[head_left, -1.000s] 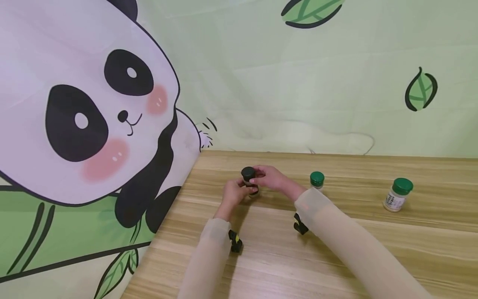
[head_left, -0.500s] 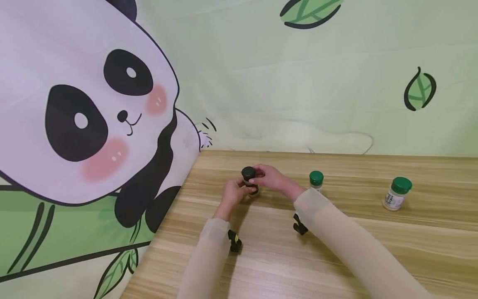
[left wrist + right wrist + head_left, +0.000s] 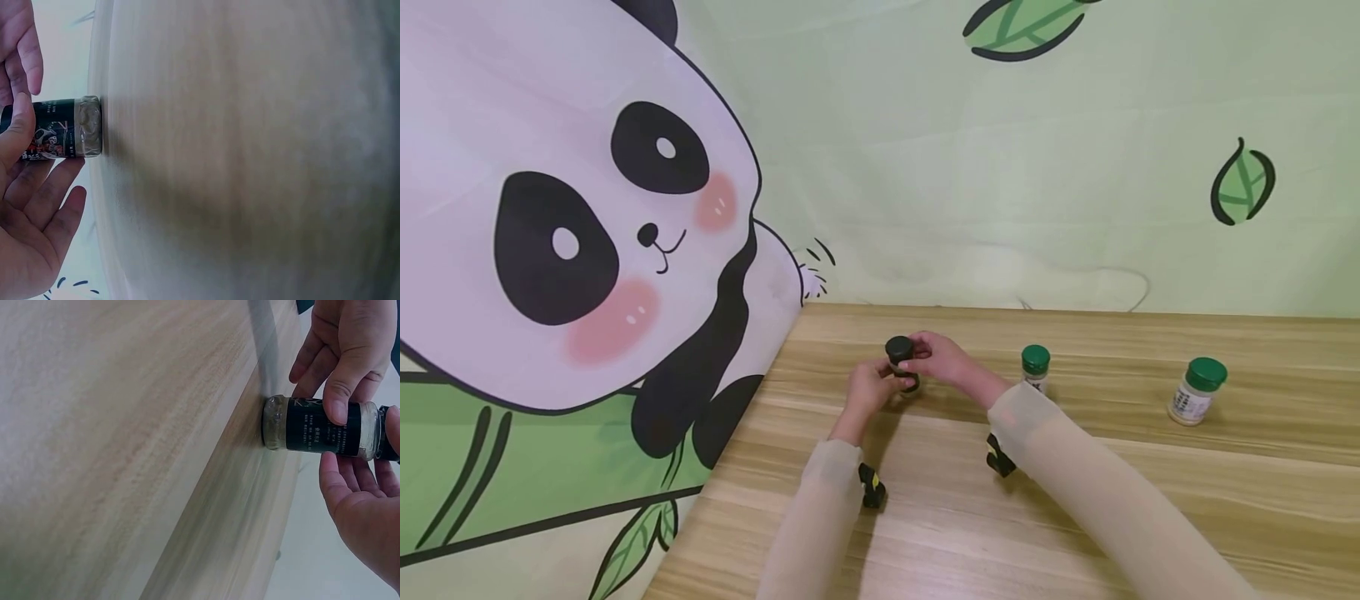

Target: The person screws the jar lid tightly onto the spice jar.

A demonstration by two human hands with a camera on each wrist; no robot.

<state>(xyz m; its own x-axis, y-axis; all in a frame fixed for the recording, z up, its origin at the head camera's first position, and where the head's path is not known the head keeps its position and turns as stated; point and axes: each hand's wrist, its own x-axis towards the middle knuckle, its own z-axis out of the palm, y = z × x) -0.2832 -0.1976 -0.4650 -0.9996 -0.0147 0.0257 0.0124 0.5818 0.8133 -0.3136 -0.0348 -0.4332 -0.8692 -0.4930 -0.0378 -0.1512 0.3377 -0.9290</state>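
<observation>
A small spice jar with a black cap and dark printed label (image 3: pixel 312 432) stands upright on the wooden table, near the panda cloth. My left hand (image 3: pixel 868 388) grips its body, the thumb lying across the label in both wrist views. From the other side my right hand (image 3: pixel 942 357) holds the jar at the top, its thumb and fingers around the black cap (image 3: pixel 899 347). Clear glass shows at the jar's base (image 3: pixel 90 127). Part of the label is hidden behind the fingers.
Two green-capped jars, a nearer one (image 3: pixel 1035 360) partly behind the right sleeve and another (image 3: pixel 1201 388) farther right, stand on the table (image 3: pixel 955 517). A panda-printed cloth (image 3: pixel 715 275) borders the left side and back. Small black devices (image 3: pixel 872 486) sit by the wrists.
</observation>
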